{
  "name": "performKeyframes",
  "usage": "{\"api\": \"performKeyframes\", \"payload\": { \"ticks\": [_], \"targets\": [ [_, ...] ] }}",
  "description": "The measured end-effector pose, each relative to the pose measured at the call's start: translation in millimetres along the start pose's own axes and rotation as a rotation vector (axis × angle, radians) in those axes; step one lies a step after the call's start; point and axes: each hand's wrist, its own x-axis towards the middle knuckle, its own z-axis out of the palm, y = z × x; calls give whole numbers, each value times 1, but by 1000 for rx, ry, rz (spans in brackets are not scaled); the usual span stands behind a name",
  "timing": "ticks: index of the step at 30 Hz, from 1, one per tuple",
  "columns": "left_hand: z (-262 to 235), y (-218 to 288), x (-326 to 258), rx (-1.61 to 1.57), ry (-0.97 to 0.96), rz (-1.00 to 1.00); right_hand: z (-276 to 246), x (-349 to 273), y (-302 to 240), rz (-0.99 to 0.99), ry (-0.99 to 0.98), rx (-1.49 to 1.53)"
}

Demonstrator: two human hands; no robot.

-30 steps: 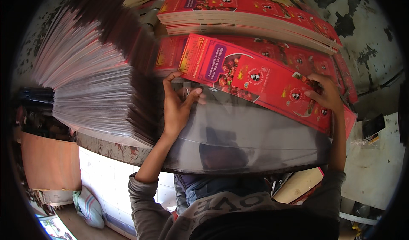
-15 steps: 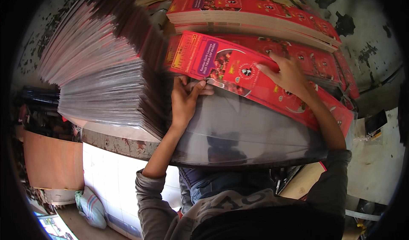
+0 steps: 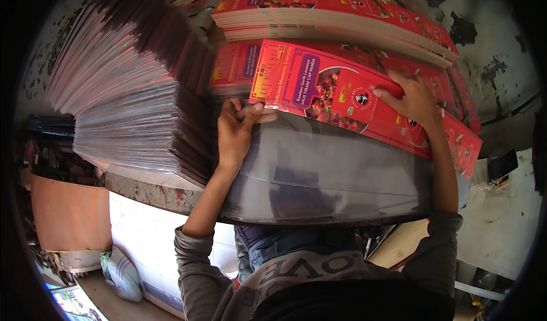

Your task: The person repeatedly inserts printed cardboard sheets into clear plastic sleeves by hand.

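A long red printed cardboard strip slants across the middle, its left end raised higher than its right. My right hand grips it, thumb on the printed face and fingers over the far edge. At the strip's lower left corner my left hand is closed, thumb against fingers, seemingly pinching the edge of a clear plastic sleeve. Beneath lies a flat pile of clear plastic sleeves, glossy and grey. How far the strip sits inside a sleeve is hard to tell.
A tall fanned stack of sleeved strips rises at the left. Behind my hands lie a thick stack of red strips and a lower red stack. The worn table edge runs nearest my body; a sack rests on the floor.
The red strip has slid to the right, with my right hand moving along with it. My left hand has shifted slightly left and stays closed near the strip's lower left corner.
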Motion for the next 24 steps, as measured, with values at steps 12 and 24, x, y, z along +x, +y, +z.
{"api": "performKeyframes", "payload": {
  "ticks": [12, 24],
  "targets": [
    [-5, 7, 0, 38, 0, -30, -1, -2, -7, -52, -39, -31],
    [-10, 11, -2, 57, 29, -2, -4, 0, -20, -21, -202, 111]
  ]
}}
